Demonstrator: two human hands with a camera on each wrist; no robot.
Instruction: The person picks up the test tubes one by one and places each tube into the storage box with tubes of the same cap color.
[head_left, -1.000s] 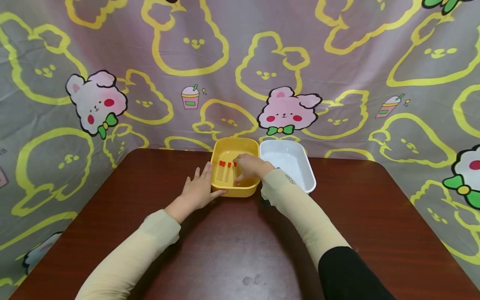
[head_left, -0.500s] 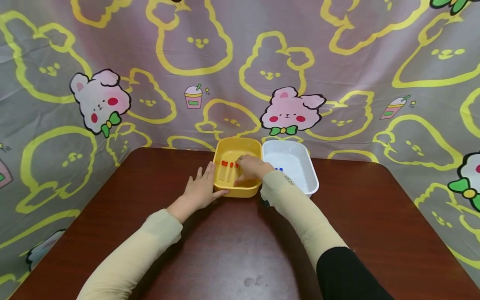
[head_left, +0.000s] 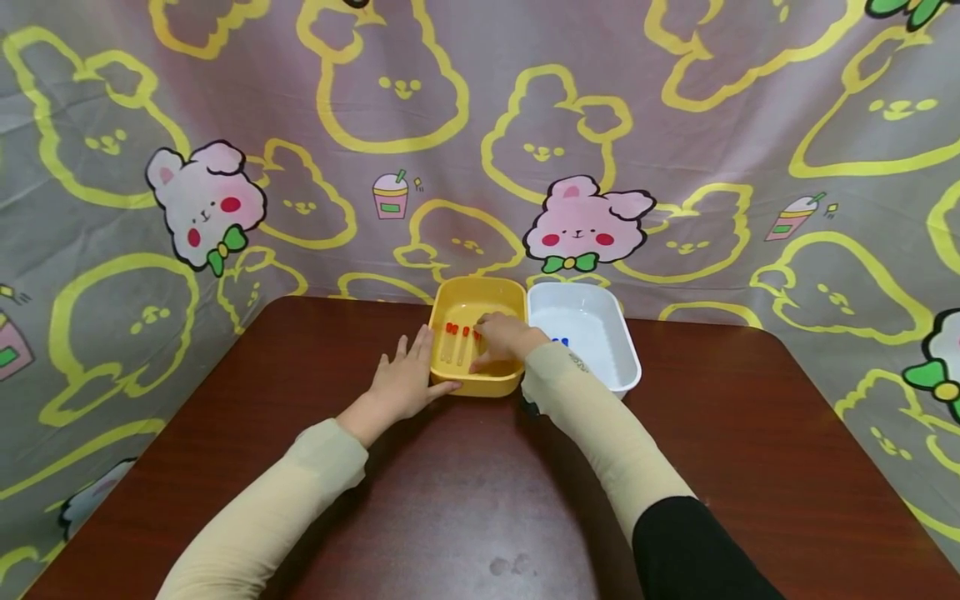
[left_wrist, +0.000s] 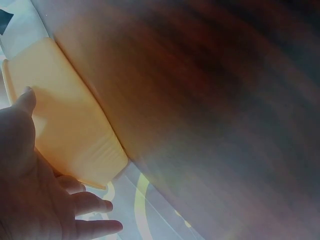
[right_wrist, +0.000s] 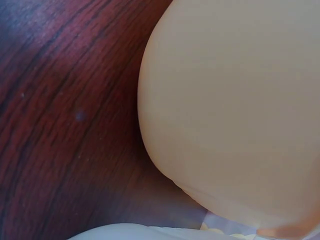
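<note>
My left hand [head_left: 401, 383] rests against the front left corner of a yellow plastic tray [head_left: 480, 385], fingers spread along its left side and thumb on its front wall. In the left wrist view, the thumb [left_wrist: 26, 102] lies over the tray's outer wall. My right hand [head_left: 502, 340] reaches into this tray and holds a small red-capped tube [head_left: 477, 335] between fingertips and thumb; most of that tube is hidden. Left of it, several clear tubes with red caps [head_left: 454, 330] lie side by side on the tray floor.
A white tray [head_left: 626, 354] stands against the yellow tray's right side, with blue-capped things [head_left: 565, 342] partly hidden behind the right sleeve [head_left: 592, 408]. Both trays sit at the back of a dark wooden table [head_left: 450, 500], before a patterned cloth [head_left: 465, 167].
The view has shifted slightly. The tube at my right fingertips has tilted a little, and more of the blue caps shows past the sleeve. My left hand keeps its place on the tray.
</note>
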